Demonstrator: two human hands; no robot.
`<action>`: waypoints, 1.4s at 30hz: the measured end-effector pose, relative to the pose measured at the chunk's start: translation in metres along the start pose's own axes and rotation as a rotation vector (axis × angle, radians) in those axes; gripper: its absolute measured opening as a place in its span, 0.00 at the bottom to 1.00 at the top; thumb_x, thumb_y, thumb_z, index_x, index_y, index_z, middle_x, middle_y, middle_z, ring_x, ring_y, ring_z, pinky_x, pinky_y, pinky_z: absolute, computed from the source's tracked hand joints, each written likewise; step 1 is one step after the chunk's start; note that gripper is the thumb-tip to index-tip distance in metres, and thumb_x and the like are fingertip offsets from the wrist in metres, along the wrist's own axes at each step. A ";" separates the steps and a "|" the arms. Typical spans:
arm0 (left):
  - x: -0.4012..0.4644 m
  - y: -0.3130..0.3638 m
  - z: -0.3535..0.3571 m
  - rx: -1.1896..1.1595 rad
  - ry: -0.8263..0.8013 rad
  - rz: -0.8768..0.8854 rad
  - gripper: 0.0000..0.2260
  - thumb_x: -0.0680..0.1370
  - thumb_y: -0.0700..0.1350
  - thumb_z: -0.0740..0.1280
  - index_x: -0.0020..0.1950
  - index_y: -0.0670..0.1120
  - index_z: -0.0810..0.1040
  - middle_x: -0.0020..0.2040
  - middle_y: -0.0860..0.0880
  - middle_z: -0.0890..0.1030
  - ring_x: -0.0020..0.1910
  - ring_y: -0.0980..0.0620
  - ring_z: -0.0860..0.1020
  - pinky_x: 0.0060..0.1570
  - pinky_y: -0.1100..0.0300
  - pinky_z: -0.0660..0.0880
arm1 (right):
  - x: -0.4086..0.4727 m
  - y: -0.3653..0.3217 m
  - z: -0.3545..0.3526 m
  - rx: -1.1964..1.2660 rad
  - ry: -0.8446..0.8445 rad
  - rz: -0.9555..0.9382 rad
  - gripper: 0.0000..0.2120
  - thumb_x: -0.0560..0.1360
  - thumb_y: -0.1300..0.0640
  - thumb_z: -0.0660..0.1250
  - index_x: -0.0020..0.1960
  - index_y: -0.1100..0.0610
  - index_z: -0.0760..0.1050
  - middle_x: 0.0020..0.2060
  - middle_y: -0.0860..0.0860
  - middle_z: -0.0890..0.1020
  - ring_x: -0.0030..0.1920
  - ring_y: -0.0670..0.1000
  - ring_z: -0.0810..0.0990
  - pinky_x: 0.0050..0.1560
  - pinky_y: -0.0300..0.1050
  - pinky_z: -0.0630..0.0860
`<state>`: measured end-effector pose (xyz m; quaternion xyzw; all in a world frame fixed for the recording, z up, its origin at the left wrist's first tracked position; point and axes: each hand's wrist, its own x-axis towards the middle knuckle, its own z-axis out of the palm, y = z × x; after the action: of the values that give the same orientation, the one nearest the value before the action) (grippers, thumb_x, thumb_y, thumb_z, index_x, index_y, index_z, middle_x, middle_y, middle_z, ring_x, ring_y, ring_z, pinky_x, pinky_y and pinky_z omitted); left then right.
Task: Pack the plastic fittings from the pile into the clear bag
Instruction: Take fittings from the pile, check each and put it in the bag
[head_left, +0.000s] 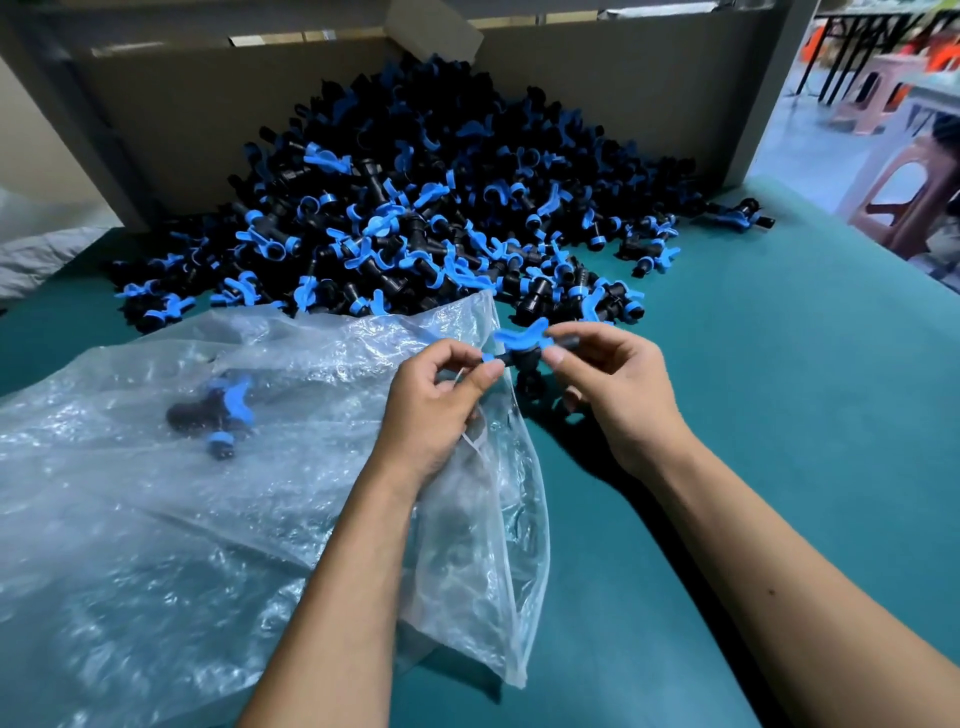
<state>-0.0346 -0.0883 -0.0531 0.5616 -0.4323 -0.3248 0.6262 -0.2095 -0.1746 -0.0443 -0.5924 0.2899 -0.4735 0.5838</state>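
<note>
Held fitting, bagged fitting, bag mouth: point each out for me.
Held fitting (521, 347), head view: blue wing handle on top.
Bagged fitting (215, 410), head view: black body, seen through the film.
Bag (524, 519), head view: open edge on the right.

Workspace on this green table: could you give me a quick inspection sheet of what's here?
Surface: green table.
Job's things: pile of black-and-blue fittings; clear bag lying flat with one fitting inside; held fitting at the bag's mouth.
Clutter: stray fitting apart from the pile.
Hands: left hand and right hand both pinch the held fitting.
Cables: nothing seen.
Surroundings: cardboard wall behind the pile; plastic stools at right.
</note>
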 end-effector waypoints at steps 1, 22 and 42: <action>0.000 0.000 0.001 0.026 -0.016 0.016 0.05 0.79 0.41 0.74 0.48 0.42 0.81 0.33 0.51 0.79 0.24 0.57 0.72 0.25 0.65 0.68 | -0.001 0.000 0.001 -0.075 -0.045 -0.014 0.06 0.73 0.58 0.77 0.49 0.54 0.84 0.35 0.54 0.82 0.33 0.50 0.75 0.30 0.43 0.73; -0.009 0.018 0.011 -0.046 0.182 0.049 0.12 0.79 0.48 0.74 0.46 0.39 0.79 0.29 0.45 0.72 0.28 0.50 0.69 0.31 0.57 0.66 | -0.008 0.000 0.018 -0.705 0.061 -0.429 0.20 0.68 0.52 0.81 0.53 0.53 0.74 0.46 0.45 0.78 0.44 0.46 0.76 0.40 0.37 0.73; -0.009 0.028 -0.004 -0.285 0.165 0.027 0.15 0.74 0.26 0.70 0.47 0.47 0.84 0.41 0.51 0.80 0.33 0.58 0.75 0.27 0.65 0.70 | -0.006 -0.016 0.011 0.637 0.096 0.323 0.05 0.82 0.58 0.63 0.53 0.59 0.76 0.39 0.59 0.81 0.30 0.48 0.76 0.25 0.34 0.71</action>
<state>-0.0372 -0.0745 -0.0273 0.4861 -0.3365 -0.3272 0.7371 -0.2051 -0.1625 -0.0284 -0.3045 0.2448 -0.4689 0.7921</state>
